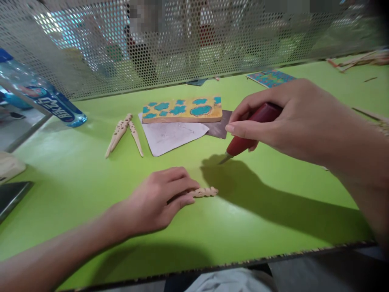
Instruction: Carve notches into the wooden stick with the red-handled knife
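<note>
Left hand (158, 200) low on green table (258, 239), half-closed over dot-carved wooden stick (205, 192), stick's end poking past fingers. Right hand (267, 121) raised, gripping red-handled carving knife (243, 136) pencil-style, blade angled down just above tabletop, apart from stick. Beyond: two more dotted sticks (121, 134), yellow block (182, 109) with teal blotches on pale paper (170, 140). Far left, water bottle (39, 91), blue label (50, 103), lettering too blurred to read. Perforated metal screen (91, 48) behind.
</note>
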Motion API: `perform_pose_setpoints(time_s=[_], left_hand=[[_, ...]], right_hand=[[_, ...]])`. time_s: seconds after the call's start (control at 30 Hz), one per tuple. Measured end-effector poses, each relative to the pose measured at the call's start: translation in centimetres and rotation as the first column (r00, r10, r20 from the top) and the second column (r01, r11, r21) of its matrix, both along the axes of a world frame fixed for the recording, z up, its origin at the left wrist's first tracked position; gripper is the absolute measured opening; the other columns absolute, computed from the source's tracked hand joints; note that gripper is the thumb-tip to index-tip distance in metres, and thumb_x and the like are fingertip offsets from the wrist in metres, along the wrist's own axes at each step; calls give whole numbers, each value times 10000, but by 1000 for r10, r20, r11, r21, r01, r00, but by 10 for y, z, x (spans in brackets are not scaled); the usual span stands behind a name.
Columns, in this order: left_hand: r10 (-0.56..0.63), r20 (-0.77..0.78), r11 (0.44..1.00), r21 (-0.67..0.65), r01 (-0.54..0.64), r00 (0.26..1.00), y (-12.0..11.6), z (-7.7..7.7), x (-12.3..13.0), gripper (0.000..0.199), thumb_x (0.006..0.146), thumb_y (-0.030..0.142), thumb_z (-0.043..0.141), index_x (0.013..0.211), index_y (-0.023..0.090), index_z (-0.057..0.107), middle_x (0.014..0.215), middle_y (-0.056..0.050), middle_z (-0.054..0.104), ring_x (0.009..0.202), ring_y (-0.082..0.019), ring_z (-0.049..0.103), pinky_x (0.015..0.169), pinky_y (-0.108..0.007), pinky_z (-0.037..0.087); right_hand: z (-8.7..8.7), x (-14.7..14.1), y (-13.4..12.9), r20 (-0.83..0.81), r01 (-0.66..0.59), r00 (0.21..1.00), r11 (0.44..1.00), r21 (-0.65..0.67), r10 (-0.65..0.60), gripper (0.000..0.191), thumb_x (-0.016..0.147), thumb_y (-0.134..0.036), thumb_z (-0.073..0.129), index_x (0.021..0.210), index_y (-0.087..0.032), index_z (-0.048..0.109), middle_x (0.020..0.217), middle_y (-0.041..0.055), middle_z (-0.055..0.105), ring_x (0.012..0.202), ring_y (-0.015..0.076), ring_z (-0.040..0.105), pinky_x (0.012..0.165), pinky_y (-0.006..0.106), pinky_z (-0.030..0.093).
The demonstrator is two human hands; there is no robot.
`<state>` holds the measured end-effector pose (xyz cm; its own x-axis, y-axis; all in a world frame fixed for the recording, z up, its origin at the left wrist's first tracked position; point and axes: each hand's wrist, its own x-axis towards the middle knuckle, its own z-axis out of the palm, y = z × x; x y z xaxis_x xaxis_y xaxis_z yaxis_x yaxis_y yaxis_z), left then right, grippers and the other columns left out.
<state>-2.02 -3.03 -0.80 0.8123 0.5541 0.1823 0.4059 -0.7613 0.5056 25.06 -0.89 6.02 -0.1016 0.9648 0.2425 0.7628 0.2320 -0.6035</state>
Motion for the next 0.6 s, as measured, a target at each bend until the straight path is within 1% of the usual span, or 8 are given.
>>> perform_pose_setpoints(time_s=[0.1, 0.17, 0.3, 0.4, 0.47, 0.6], left_hand=[[-61, -18, 990, 124, 62, 998, 1, -1, -3, 382, 991, 112, 521, 1318, 261, 649, 968, -45, 658, 810, -142, 607, 721, -259, 475], [-102, -22, 966, 237, 105, 995, 2, -2, -5, 451, 968, 65, 506, 1342, 281, 634, 947, -42, 659, 779, -147, 597, 689, -266, 464], [-157, -25, 907, 392, 154, 987, 3, -2, -8, 325, 949, 66, 518, 1208, 192, 667, 937, -62, 686, 764, -165, 601, 652, -292, 451], [-171, -55, 858, 483, 176, 984, 3, 2, -6, 220, 962, 93, 532, 1116, 155, 676, 875, -63, 695, 702, -159, 579, 601, -292, 429], [-186, -69, 831, 521, 195, 980, 2, 5, -4, 179, 982, 112, 519, 1062, 137, 678, 827, -66, 691, 680, -159, 580, 578, -288, 430], [-211, -83, 798, 561, 221, 974, 2, 12, -1, 176, 998, 113, 500, 993, 141, 673, 770, -60, 676, 679, -160, 609, 577, -278, 464]], right_hand=[[1, 1, -1, 13, 0, 1000, 1000, -16, 0, 70, 828, -311, 747, 789, -262, 777, 669, -24, 783, 557, 155, 675, 382, 230, 403], [2, 1, -1, 16, -6, 1000, 1000, -23, 6, 81, 838, -322, 737, 791, -269, 777, 676, -28, 785, 570, 157, 683, 380, 234, 397], [2, 0, -2, 19, -13, 1000, 1000, -6, 13, 76, 836, -316, 737, 781, -277, 772, 660, -39, 779, 564, 157, 684, 385, 240, 406], [3, 0, -2, 21, -12, 1000, 1000, -4, 12, 88, 843, -311, 729, 771, -281, 770, 664, -43, 781, 568, 155, 688, 391, 239, 417], [3, 1, -2, 22, -6, 1000, 1000, -20, 7, 86, 844, -315, 729, 775, -283, 771, 670, -41, 783, 573, 160, 694, 393, 239, 423], [3, 3, -1, 12, -17, 1000, 999, -48, 17, 80, 841, -332, 739, 792, -284, 780, 682, -21, 786, 583, 179, 715, 397, 240, 445]])
